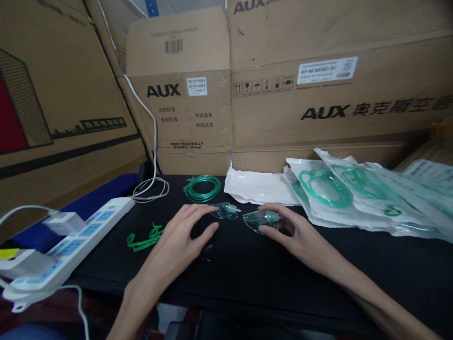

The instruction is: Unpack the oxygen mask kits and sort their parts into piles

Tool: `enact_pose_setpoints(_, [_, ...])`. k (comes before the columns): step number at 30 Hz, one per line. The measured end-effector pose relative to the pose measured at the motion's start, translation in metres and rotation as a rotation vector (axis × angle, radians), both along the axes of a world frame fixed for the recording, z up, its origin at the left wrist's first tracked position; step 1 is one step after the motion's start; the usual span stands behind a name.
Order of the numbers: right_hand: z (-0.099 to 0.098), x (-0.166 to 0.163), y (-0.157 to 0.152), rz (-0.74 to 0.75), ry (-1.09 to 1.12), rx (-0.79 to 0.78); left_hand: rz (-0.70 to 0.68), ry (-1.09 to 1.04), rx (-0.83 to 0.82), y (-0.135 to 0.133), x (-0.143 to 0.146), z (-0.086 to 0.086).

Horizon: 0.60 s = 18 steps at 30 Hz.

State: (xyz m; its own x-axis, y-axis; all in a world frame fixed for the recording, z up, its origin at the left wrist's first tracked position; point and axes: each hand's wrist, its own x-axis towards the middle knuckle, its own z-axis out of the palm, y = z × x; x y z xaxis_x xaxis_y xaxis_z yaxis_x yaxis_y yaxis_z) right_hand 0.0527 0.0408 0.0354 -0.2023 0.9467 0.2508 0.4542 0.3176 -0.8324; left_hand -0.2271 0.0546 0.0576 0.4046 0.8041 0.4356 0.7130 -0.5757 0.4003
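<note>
My left hand (184, 233) lies on the black table (247, 274) with fingers stretched forward, fingertips touching a clear plastic mask piece (225, 210). My right hand (290, 231) curls over a second clear mask (260, 220), thumb and fingers closing round its edge. A coil of green tubing (202, 187) lies just beyond the left hand. A green elastic strap (145, 238) lies to its left.
Sealed packets with green tubing (336, 193) are piled at the right, with an empty white pouch (258, 186) beside them. A white power strip (71, 241) with plugs and a white cable (150, 189) sit at the left. Large AUX cardboard boxes (283, 94) wall off the back.
</note>
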Motion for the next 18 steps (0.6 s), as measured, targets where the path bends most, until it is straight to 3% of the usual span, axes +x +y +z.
enact_pose_setpoints(3, [0.009, -0.015, 0.016, -0.005, -0.005, 0.078, -0.061, 0.02, -0.012, 0.033, 0.01, 0.016])
enact_pose_setpoints(6, [0.016, -0.032, 0.031, -0.021, -0.076, 0.159, -0.146, 0.067, -0.13, 0.06, 0.01, 0.022])
enact_pose_setpoints(11, [0.007, -0.052, 0.045, 0.018, -0.108, 0.249, -0.186, -0.002, -0.302, 0.075, 0.002, 0.011])
enact_pose_setpoints(18, [-0.011, -0.056, 0.052, 0.028, -0.139, 0.309, -0.096, -0.039, -0.383, 0.083, -0.006, -0.006])
